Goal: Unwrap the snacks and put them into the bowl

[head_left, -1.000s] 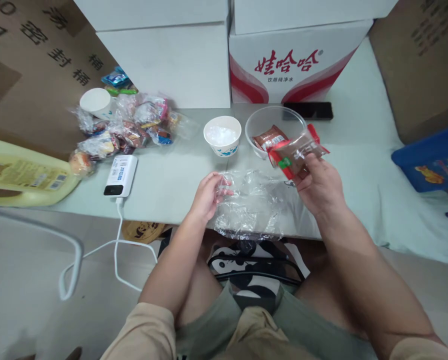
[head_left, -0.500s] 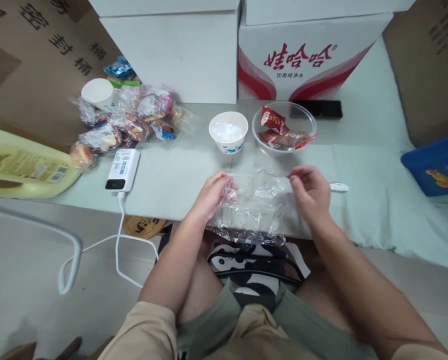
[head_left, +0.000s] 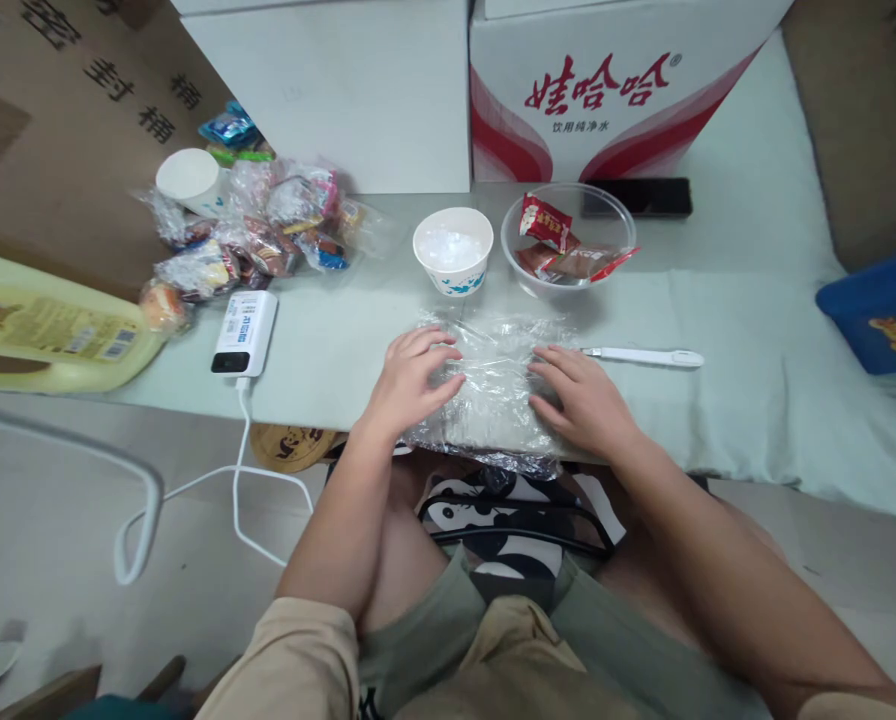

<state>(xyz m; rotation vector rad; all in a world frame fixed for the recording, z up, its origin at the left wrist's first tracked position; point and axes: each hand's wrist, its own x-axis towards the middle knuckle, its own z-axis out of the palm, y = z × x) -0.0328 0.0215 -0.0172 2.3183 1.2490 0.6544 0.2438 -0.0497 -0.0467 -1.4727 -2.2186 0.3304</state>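
A crumpled sheet of clear plastic film (head_left: 493, 385) lies at the front edge of the pale green table (head_left: 343, 350). My left hand (head_left: 410, 380) rests flat on its left side, fingers stretched out. My right hand (head_left: 579, 400) lies flat on its right side, fingers spread. Beyond the film stands a clear bowl (head_left: 568, 205) holding red and brown snack packets (head_left: 545, 222), and to its left a white paper cup (head_left: 452, 250) with something white in it. A white pen-like tool (head_left: 643, 356) lies just right of my right hand.
A heap of wrapped snacks (head_left: 253, 245) and another paper cup (head_left: 189, 180) sit at the back left. A white power bank (head_left: 244, 332) with a cable lies near the front edge. A yellow jug (head_left: 50, 340), white boxes (head_left: 343, 90), a black phone (head_left: 635, 197) and a blue bin (head_left: 879, 310) ring the table.
My right hand put the brown and red packet into the clear bowl, then came down onto the film. Both hands now lie flat on the film. The white tool has come into view.
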